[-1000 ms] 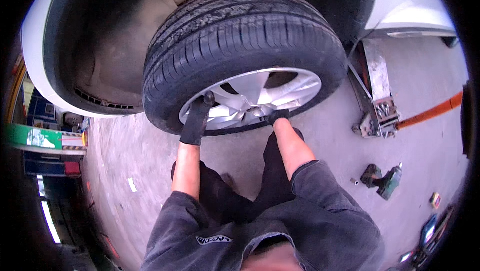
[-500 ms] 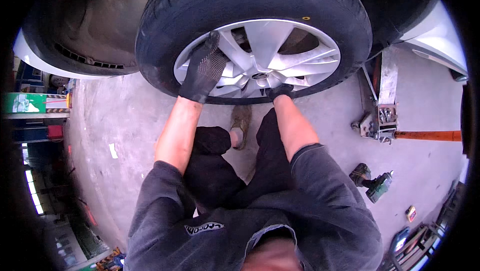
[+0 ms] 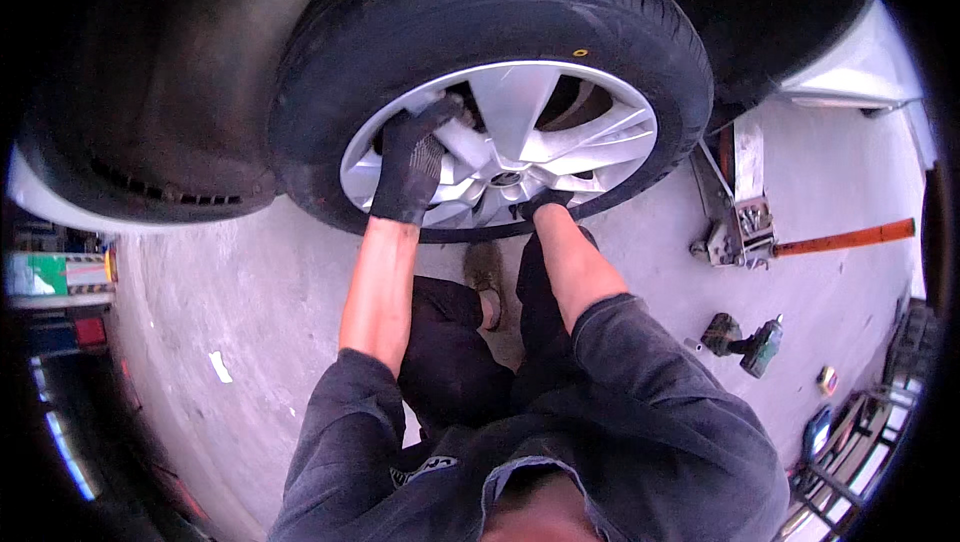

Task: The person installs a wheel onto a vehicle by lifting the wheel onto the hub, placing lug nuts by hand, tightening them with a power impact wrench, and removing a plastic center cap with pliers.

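A car wheel [image 3: 515, 107], a silver multi-spoke alloy rim inside a black tyre [image 3: 420, 52], stands upright in front of me at the car's wheel arch. My left hand [image 3: 412, 160], in a dark glove with a dotted grip, is closed round a spoke on the rim's left side. Its fingertips reach into the gap between spokes. My right hand [image 3: 546, 204], also dark-gloved, is at the lower spokes just below the hub. Its fingers are mostly hidden in the rim, so their grip is unclear.
An orange-handled floor jack [image 3: 738, 227] stands right of the wheel, with small metal parts in its tray. Behind it on the floor lies a green-and-black cordless power tool [image 3: 755, 345]. A metal rack [image 3: 860, 442] is at the lower right. Dark bodywork [image 3: 170, 102] overhangs the left.
The view has shifted, so the wheel sits slightly lower and further left. My left fingers have curled further into the gap beside the spoke. My right hand stays by the hub.
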The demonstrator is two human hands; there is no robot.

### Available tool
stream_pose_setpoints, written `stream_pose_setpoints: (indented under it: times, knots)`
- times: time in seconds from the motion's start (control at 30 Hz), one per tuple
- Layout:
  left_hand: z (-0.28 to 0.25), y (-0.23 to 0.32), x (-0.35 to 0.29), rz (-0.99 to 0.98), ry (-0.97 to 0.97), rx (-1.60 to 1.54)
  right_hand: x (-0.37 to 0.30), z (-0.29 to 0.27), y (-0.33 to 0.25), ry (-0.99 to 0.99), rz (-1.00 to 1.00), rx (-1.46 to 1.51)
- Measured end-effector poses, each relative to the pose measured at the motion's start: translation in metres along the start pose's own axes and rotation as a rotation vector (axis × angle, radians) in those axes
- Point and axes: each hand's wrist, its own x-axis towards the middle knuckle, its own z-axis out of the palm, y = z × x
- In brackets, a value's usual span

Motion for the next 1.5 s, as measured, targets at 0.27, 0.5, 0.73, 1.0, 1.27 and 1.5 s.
stream_pose_setpoints:
  times: [0.27, 0.5, 0.73, 1.0, 1.27, 1.5]
  knots:
    - [0.004, -0.004, -0.011, 0.422, -0.339, 0.860, -0.011, -0.006, 0.004, 0.027, -0.056, 0.152]
    - [-0.053, 0.001, -0.012, 0.605, -0.281, 1.456, -0.015, 0.011, -0.008, 0.002, -0.118, 0.212]
    - [-0.026, 0.021, -0.053, -0.063, 0.235, 0.953, -0.020, -0.001, -0.007, 0.081, -0.028, 0.265]
    - [-0.035, 0.044, -0.070, -0.485, 0.053, 0.370, -0.018, -0.006, -0.011, 0.045, -0.016, 0.137]
    - [0.009, 0.006, -0.037, -0.023, 0.195, 0.595, 0.002, 0.002, -0.015, -0.204, 0.011, -0.042]
    - [0.003, -0.022, -0.004, 0.382, 0.222, 0.574, -0.015, -0.023, -0.009, -0.085, 0.089, -0.022]
